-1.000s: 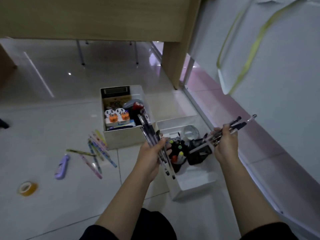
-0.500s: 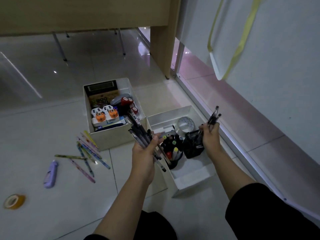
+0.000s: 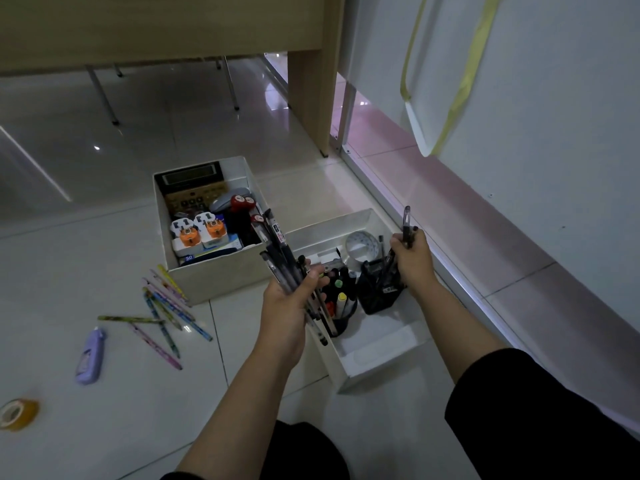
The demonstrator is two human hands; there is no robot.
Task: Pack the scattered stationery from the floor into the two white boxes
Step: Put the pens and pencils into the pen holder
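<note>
Floor (image 3: 104, 237) carries everything, pale glossy tile. Two white boxes sit on it side by side: rear box (image 3: 214, 282) at the left, near box (image 3: 377, 362) at the right, close to the wall's base rail. Rear box looks nearly full: calculator (image 3: 190, 183) against its far wall, two orange-and-white plugs (image 3: 202, 232) mid-box, red-capped items toward its right wall. Near box holds a black mesh holder (image 3: 379, 289), a round cup of markers (image 3: 341, 303) and a tape roll (image 3: 362, 245) near its far wall; its front end is bare. Left hand (image 3: 287, 306) grips a fanned bundle of dark pens (image 3: 287, 268) over the gap between the boxes, likely as a supply to draw from. Right hand (image 3: 412, 258) pinches a few pens upright above the mesh holder, tips down, probably to drop them in. Unpacked on the floor, left of the rear box's front corner: loose patterned pencils (image 3: 166, 313), a purple correction tape (image 3: 90, 356), and a yellow tape roll (image 3: 17, 414) farther left.
</note>
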